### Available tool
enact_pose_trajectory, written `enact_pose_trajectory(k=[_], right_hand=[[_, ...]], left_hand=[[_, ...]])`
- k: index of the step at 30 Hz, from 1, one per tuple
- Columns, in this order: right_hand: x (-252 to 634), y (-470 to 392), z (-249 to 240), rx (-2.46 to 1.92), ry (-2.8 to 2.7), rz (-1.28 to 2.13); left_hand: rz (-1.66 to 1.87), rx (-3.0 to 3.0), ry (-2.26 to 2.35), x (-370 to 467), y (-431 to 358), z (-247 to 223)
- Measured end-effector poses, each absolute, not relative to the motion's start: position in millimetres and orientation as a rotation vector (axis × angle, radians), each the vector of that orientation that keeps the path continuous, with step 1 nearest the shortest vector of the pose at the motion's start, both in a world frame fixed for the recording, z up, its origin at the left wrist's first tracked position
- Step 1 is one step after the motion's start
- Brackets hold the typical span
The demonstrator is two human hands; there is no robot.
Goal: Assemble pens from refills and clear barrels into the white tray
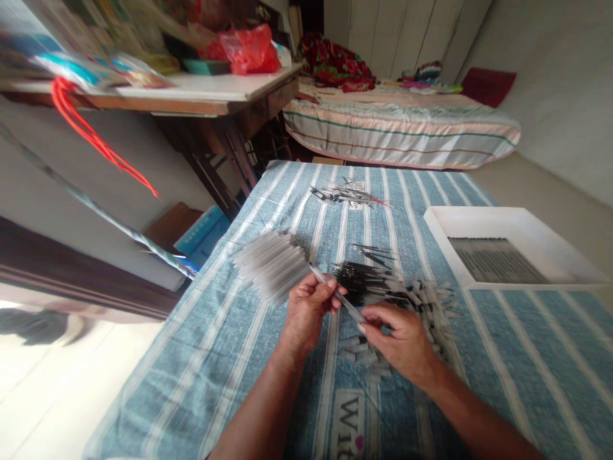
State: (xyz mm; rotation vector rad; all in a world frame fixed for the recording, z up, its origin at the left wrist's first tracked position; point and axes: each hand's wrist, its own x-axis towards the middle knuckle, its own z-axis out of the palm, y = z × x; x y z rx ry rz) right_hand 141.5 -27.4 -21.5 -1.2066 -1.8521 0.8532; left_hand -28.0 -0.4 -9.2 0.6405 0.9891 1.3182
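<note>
Holds a slim pen (353, 310) slantwise in both hands, just above a table spread with a blue, white-striped cloth (483, 390). Looks straight, narrow and round along the pen's length, pale grey and seemingly see-through, with a light shine on the barrel and a darker tip at the far left end. Slopes from that tip down toward the lower right. Cannot tell, because of blur, about anything inside the barrel.

Grips the middle of the pen with the left hand (306, 310), thumb pressed on top and fingers curled beneath. Pinches the lower right end between thumb and fingertips of the right hand (402, 333), leaving a short stretch of barrel bare between the hands.

Shows, just beyond the left hand, a neat stack of pale clear tubes (271, 265), side by side. Shows, beyond and between the hands, a heap of thin black sticks (364, 281), and around the right hand, scattered short grey caps (364, 354). Has, farther off, a small loose pile of dark and pale bits (352, 193), and at right a white tray (483, 220) holding a row of dark grey pens (493, 259).
</note>
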Motion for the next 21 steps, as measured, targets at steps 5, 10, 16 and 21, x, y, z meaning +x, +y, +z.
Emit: enact_pose_trajectory(k=[5,10,16,21], right_hand=[[140.6,-28.2,-21.6,-1.199,-1.854,0.838],[134.9,-29.9,-18.2,-1.175,-1.857,0.766],[127.2,-33.0,-14.6,-1.221,-1.863,0.758],[125.8,-33.0,-18.4,-1.212,-1.862,0.779]], left_hand=[[1.318,0.662,0.994,-26.0,-1.8,-9.0],[1.320,0.679,1.010,-26.9,-1.4,-10.3],[1.305,0.665,1.003,-27.0,-1.7,-11.3],[1.281,0.685,1.021,-24.3,-1.9,-14.4]])
